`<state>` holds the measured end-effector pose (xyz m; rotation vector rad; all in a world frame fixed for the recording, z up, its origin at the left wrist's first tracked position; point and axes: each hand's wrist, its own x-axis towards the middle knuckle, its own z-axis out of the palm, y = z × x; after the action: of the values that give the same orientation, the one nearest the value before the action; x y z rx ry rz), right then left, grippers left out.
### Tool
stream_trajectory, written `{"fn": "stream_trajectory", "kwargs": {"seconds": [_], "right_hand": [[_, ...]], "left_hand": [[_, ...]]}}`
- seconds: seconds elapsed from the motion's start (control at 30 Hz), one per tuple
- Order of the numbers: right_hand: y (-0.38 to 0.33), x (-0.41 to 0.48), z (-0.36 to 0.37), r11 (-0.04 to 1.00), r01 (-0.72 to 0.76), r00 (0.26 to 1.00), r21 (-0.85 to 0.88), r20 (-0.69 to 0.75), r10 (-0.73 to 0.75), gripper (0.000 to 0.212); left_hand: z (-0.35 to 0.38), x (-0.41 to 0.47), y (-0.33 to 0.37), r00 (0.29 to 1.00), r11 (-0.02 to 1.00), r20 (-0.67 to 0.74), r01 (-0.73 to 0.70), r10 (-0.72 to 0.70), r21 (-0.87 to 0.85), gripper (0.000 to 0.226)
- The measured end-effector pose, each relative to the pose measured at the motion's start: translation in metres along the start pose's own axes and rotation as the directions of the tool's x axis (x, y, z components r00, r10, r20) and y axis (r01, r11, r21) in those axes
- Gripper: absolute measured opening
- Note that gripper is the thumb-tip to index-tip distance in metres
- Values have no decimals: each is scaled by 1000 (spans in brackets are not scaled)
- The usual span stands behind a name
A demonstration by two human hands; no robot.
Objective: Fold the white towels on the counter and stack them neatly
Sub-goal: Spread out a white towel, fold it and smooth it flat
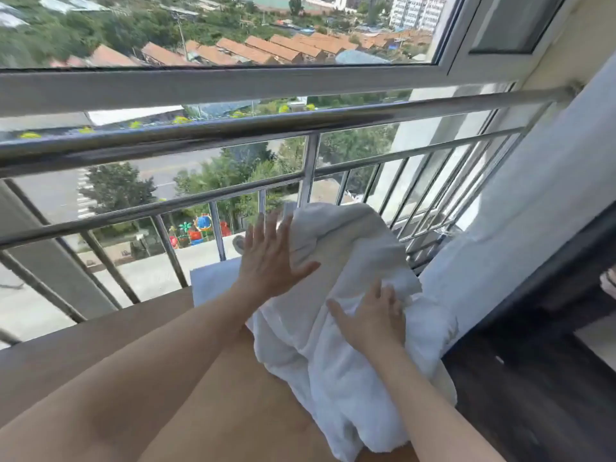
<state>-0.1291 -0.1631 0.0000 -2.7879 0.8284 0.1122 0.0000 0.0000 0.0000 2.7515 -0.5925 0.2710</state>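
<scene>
Towel [350, 248], one crumpled heap, under left hand [273, 261] and right hand [370, 318].

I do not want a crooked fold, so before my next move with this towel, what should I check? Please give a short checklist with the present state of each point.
1. Crumpled towel lies flat: not ok, it is bunched and wrinkled.
2. Left hand is free to smooth: ok, it is open with fingers spread at the towel's left side.
3. Right hand has a firm hold: cannot tell; it lies on the towel, but the grip does not show.
4. Folded towel is ready as the stack base: not ok, the crumpled towel partly covers it.
5. Towel is apart from the curtain: cannot tell, white on white.
</scene>
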Motion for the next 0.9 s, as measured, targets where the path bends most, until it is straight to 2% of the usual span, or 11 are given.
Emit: {"fn": "stream_trajectory", "kwargs": {"seconds": [0.13, 0.17, 0.23, 0.3, 0.47, 0.67, 0.77, 0.9], "right_hand": [[-5, 23, 12, 998, -48, 998, 44, 45, 46, 110], [-6, 27, 16, 998, -47, 997, 40, 60, 44, 112], [-7, 31, 23, 999, -29, 998, 16, 54, 28, 109], [-7, 34, 28, 1000, -2, 1000, -20, -4, 2, 96], [-9, 37, 37, 999, 35, 997, -35, -67, -37, 63], [1, 37, 31, 995, 78, 994, 55, -82, -73, 47], [9, 32, 20, 985, 125, 986, 122, -127, -109, 43], [11, 25, -7, 912, 237, 959, 336, -232, -163, 33]], "left_hand": [[16, 23, 4, 967, 984, 191, 176, -169, -19, 134], [22, 26, 5, 962, 981, 195, 196, -192, -5, 131], [27, 30, 5, 972, 981, 139, 192, -191, 11, 110], [28, 33, 5, 975, 980, 101, 197, -197, 4, 93], [27, 34, 15, 967, 977, 150, 210, -204, -24, 86], [13, 22, 27, 926, 912, 213, 355, -312, -206, 68], [4, 7, 32, 922, 878, 155, 385, -355, -283, 74], [-16, -15, 32, 904, 826, 30, 402, -426, -396, 69]]}}
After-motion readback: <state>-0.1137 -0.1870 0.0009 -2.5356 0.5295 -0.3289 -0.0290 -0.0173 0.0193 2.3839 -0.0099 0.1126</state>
